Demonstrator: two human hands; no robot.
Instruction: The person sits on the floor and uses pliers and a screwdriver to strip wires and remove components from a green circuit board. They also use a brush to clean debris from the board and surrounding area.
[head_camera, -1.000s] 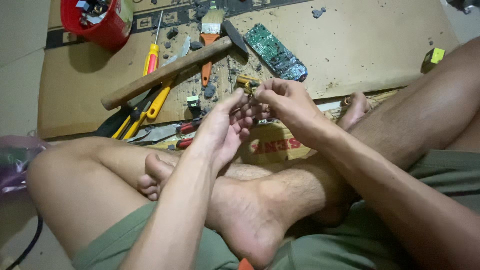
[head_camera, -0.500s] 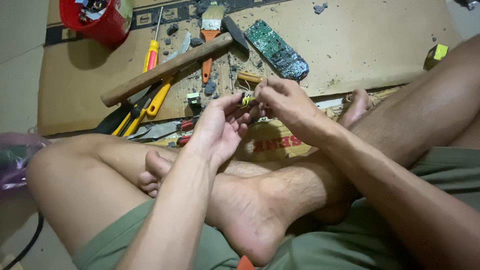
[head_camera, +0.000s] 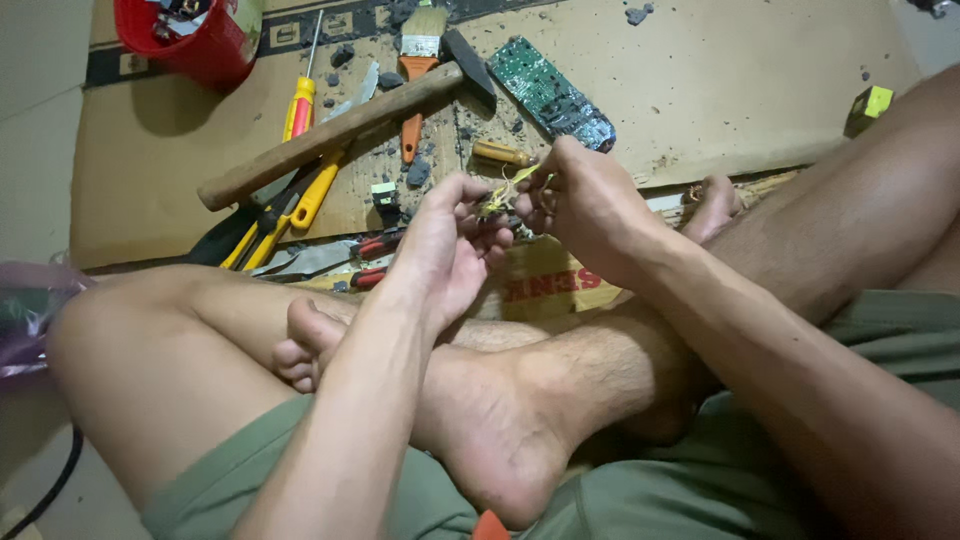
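I sit cross-legged on a cardboard sheet (head_camera: 700, 90). My left hand (head_camera: 445, 250) holds a small dark electronic part (head_camera: 492, 208) at its fingertips. My right hand (head_camera: 585, 205) pinches a strip of yellow tape (head_camera: 520, 180) that runs off that part. Both hands hover above my crossed legs, fingertips nearly touching. Just beyond them lie a wooden-handled hammer (head_camera: 330, 135) and a green circuit board (head_camera: 550, 95).
A red bucket (head_camera: 190, 40) stands at the far left. Near it lie a yellow-and-red screwdriver (head_camera: 298, 105), an orange-handled brush (head_camera: 418, 60), yellow-handled pliers (head_camera: 280, 215), red-handled cutters (head_camera: 375, 245) and grey debris. A small yellow block (head_camera: 870, 105) sits at the right, a purple bag (head_camera: 25, 310) at the left.
My hands have drawn slightly apart, and the yellow tape now stretches out between them from the small part. The tools on the cardboard have not moved.
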